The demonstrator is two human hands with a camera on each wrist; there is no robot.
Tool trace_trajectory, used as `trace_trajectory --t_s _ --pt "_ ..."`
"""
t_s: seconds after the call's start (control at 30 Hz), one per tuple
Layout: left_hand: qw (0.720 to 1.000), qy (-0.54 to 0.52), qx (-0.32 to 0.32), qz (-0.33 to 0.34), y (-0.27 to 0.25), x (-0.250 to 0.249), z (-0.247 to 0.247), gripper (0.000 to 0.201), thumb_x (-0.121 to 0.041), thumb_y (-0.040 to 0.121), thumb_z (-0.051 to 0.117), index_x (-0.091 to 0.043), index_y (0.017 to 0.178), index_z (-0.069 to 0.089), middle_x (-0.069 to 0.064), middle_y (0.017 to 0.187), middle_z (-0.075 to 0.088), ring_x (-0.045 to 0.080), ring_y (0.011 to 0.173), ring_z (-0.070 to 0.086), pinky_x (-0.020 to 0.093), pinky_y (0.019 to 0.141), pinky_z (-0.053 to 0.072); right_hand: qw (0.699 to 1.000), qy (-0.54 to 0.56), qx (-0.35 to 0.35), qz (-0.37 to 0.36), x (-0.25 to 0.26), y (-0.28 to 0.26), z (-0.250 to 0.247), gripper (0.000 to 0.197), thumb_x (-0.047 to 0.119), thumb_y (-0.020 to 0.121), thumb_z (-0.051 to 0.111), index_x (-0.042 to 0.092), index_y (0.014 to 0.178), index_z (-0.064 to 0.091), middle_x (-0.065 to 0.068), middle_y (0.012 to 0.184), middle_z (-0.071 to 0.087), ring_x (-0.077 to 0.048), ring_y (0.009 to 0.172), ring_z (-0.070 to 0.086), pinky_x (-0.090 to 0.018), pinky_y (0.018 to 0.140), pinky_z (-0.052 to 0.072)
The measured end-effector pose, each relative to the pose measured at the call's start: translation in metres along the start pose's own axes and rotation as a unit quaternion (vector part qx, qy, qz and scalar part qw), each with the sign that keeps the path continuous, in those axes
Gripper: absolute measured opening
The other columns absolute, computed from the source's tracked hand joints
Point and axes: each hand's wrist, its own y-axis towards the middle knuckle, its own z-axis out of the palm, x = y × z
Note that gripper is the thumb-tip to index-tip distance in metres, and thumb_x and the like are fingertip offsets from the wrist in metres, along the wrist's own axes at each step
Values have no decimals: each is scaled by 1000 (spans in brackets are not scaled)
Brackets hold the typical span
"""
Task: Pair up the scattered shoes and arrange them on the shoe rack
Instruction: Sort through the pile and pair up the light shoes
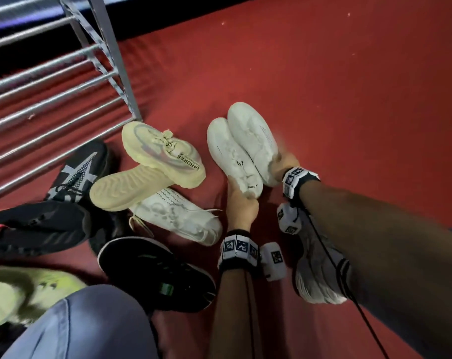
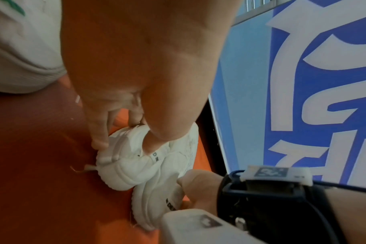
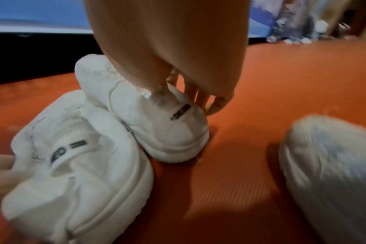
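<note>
Two matching white sneakers lie side by side on the red mat, toes pointing away from me. My left hand [image 1: 241, 196] grips the heel of the left white sneaker [image 1: 231, 154]; in the left wrist view my left hand [image 2: 123, 140] has its thumb on the heel tab of that sneaker [image 2: 130, 166]. My right hand [image 1: 280, 163] grips the heel of the right white sneaker [image 1: 253, 133]. In the right wrist view my right hand [image 3: 178, 99] has its thumb inside the collar of that sneaker [image 3: 169, 132], fingers behind the heel. A metal shoe rack [image 1: 64, 84] stands at the upper left.
Scattered shoes lie left of my hands: two cream sneakers [image 1: 162, 151], a white laced sneaker [image 1: 178, 216], black sneakers [image 1: 155, 273] and a yellow-green one [image 1: 25, 288]. Under my right forearm lies a grey sneaker [image 1: 320, 270]. My knee [image 1: 85, 325] is at the bottom left.
</note>
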Motion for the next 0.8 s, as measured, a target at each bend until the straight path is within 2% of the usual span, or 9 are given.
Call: trace_trajectory --t_s 0.07,0.13,0.17,0.3,0.4,0.5,0.67,0.73,0.8 --pt "1000 2 8 0 4 6 -1 76 -18 94 48 -27 161 13 1 161 38 27 139 46 41 114 40 999 20 -12 27 -6 0 20 53 29 96 42 24 147 29 -18 128 57 -41 115 58 -47 98 48" --pt "1000 -1 20 4 4 14 -4 74 -23 98 48 -31 162 11 1 156 45 27 134 51 36 111 41 998 27 -39 43 -8 -4 32 67 34 97 41 37 154 7 -19 140 47 -42 120 54 -49 104 44" --pt "1000 -7 26 5 4 18 -6 73 -23 100 48 -31 162 10 0 153 48 25 132 53 31 108 40 998 23 -46 39 -8 -6 33 67 35 98 40 40 155 5 -20 142 44 -43 121 53 -48 106 42" --pt "999 -27 35 8 2 21 -10 72 -18 103 48 -31 163 9 -6 118 58 12 104 56 24 97 41 997 24 -66 16 -13 -12 28 57 30 101 37 35 155 20 -23 143 40 -42 122 52 -41 105 41" --pt "999 -39 28 13 2 24 -6 74 -16 102 50 -35 162 9 -10 101 58 12 94 56 24 90 42 988 19 -152 0 -15 -4 30 40 20 98 37 24 136 48 -19 117 53 -39 102 59 -36 82 45" --pt "999 -44 24 19 3 27 -3 76 -17 101 51 -38 161 9 -13 111 58 11 102 57 25 94 42 981 35 -190 28 -17 6 30 25 15 97 39 16 112 59 -16 104 58 -30 86 54 -32 71 36" --pt "998 -40 29 29 4 33 -4 80 -18 99 53 -41 161 9 -11 113 63 13 101 61 30 97 47 982 53 -166 71 -26 13 33 16 5 89 44 14 87 57 -11 87 50 -24 75 46 -30 65 31" --pt "998 -42 34 35 5 35 -3 80 -17 98 54 -41 161 10 -8 120 64 14 107 61 31 101 46 990 50 -130 35 -25 16 31 19 4 88 44 14 92 60 -8 88 54 -24 77 51 -29 67 36" --pt "997 -48 43 42 8 37 0 79 -17 99 53 -40 161 10 -8 148 52 13 130 52 31 112 40 995 43 -95 -2 -18 19 23 28 6 88 45 18 103 65 -6 95 61 -26 82 58 -28 72 43"
